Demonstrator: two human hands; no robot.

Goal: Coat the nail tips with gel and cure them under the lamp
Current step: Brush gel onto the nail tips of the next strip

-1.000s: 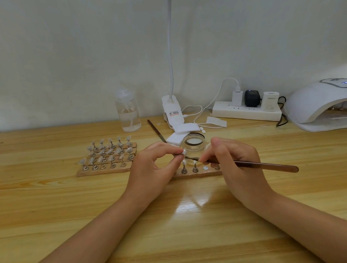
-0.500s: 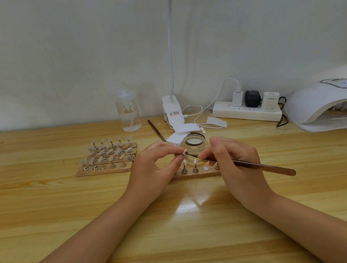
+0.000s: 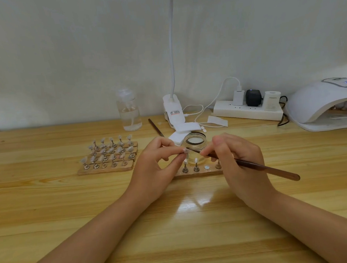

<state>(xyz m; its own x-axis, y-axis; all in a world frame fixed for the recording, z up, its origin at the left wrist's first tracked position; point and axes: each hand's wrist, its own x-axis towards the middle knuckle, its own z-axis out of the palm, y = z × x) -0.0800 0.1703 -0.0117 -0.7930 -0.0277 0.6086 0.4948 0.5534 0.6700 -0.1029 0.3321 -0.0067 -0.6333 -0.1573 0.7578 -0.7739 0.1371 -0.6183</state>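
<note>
At counter centre, head view: left hand pinches one nail tip, thumb and forefinger pressed on it; whether they grip the tip itself or a small stand under it is hidden. Right hand holds a thin brush pen-style, fingers pinching the shaft near the bristle end, tip of the brush touching the nail tip. Just behind, an open gel jar. Below the hands, a wooden strip with a few tips on metal stands, one seat bare. Left of that, a fuller rack of tips. Curing lamp far right, well apart.

Handling, judged: the tip looks very light, thin, stiff plastic, likely slick once wet with gel. Best held by stand or edges, never the coated face. Light brush pressure; a hard stroke could flick it loose.
</note>
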